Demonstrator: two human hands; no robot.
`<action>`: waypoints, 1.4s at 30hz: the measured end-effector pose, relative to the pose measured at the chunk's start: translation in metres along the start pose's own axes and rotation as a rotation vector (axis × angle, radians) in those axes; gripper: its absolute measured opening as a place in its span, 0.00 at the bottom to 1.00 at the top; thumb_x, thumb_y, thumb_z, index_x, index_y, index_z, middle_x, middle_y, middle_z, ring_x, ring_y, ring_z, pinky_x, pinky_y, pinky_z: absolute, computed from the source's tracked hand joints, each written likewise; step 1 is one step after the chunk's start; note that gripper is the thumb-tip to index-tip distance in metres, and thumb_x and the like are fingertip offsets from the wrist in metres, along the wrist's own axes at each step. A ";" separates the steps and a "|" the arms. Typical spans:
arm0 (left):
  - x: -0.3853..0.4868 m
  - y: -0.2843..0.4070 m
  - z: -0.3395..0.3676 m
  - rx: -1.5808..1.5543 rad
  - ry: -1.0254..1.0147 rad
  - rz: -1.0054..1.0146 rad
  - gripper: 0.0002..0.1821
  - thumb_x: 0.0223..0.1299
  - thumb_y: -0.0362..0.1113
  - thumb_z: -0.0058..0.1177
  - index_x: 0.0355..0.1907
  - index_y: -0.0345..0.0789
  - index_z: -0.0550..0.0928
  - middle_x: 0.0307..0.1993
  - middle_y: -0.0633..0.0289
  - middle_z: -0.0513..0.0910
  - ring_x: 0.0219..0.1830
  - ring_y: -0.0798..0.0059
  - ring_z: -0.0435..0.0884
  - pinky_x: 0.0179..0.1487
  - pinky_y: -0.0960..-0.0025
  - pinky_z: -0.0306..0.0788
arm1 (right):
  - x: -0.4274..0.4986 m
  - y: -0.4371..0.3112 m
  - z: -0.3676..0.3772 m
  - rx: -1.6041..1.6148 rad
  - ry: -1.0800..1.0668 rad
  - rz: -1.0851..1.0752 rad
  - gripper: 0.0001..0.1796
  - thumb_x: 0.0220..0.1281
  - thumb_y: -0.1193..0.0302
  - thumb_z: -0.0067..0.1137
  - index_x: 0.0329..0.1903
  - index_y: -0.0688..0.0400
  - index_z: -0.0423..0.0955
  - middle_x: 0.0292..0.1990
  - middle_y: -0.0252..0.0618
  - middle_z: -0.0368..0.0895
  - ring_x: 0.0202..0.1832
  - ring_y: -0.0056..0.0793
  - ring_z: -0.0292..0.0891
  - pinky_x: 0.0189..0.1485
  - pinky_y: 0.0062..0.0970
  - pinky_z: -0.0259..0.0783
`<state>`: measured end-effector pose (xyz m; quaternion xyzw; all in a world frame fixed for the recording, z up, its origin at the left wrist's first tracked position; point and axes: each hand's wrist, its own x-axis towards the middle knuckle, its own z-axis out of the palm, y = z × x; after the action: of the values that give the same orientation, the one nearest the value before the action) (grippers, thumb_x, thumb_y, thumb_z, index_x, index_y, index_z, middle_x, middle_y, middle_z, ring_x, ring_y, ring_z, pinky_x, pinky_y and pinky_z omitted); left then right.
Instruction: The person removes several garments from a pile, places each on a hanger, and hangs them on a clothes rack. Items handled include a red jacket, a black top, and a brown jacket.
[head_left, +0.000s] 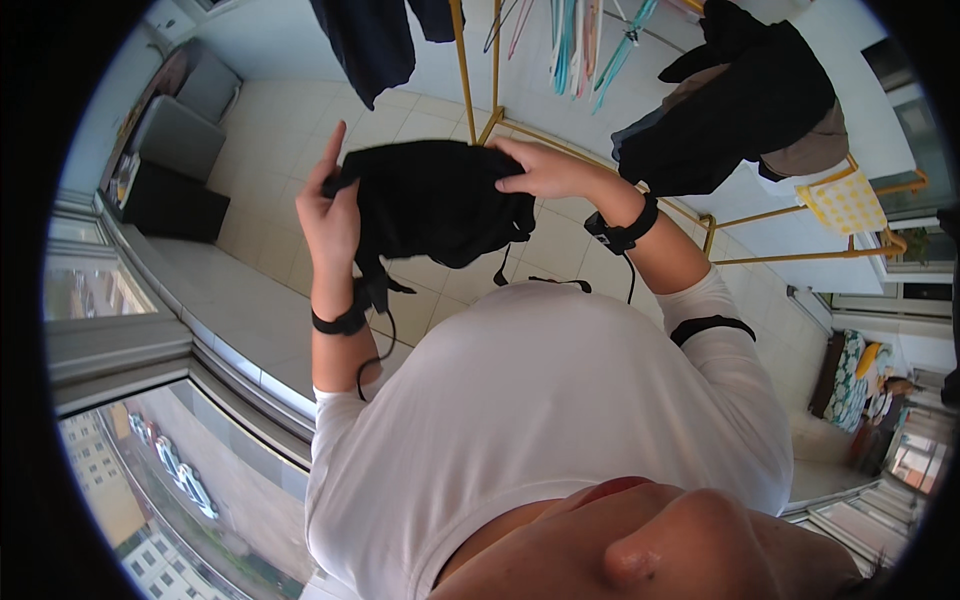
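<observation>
A black fabric garment (435, 202) is spread between my two hands in front of my chest. On its left edge, my left hand (330, 214) pinches the cloth between thumb and fingers, with the index finger pointing up. At the upper right corner, my right hand (536, 169) grips the cloth with thumb and fingers. Part of the garment hangs down below my left hand. Both wrists wear black straps with small devices and cables. The garment's exact kind cannot be told.
A gold metal clothes rack (600, 159) stands ahead, bearing colourful hangers (574, 49), dark trousers (379, 45), black clothes (727, 112) and a yellow-and-white checked cloth (844, 202). Grey and black boxes (176, 191) stand at the left, near a ledge (232, 281) below the windows.
</observation>
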<state>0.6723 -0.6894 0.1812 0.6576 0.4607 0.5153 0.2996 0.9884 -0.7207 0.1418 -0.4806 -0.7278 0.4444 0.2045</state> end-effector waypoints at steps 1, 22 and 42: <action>-0.005 -0.001 0.001 -0.044 -0.024 -0.108 0.40 0.55 0.18 0.54 0.73 0.46 0.80 0.27 0.73 0.64 0.29 0.83 0.61 0.37 0.80 0.61 | -0.004 0.009 -0.001 -0.006 -0.080 0.057 0.30 0.71 0.71 0.63 0.72 0.62 0.65 0.58 0.46 0.80 0.58 0.35 0.77 0.63 0.32 0.71; -0.048 0.024 0.016 0.225 0.180 -0.090 0.35 0.44 0.19 0.51 0.61 0.38 0.84 0.20 0.73 0.68 0.20 0.86 0.62 0.28 0.79 0.60 | 0.032 0.190 -0.167 0.302 1.323 0.185 0.20 0.57 0.65 0.71 0.50 0.64 0.87 0.38 0.40 0.90 0.42 0.34 0.86 0.48 0.33 0.78; -0.050 0.020 0.037 0.338 0.242 -0.058 0.34 0.45 0.21 0.53 0.62 0.39 0.82 0.32 0.65 0.78 0.28 0.76 0.72 0.36 0.75 0.70 | -0.072 0.145 -0.168 -0.081 1.498 0.163 0.14 0.77 0.66 0.57 0.53 0.61 0.86 0.32 0.49 0.85 0.35 0.37 0.83 0.42 0.33 0.75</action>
<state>0.7116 -0.7406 0.1680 0.6182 0.5919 0.4972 0.1423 1.2180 -0.6872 0.1163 -0.7137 -0.3721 -0.0147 0.5932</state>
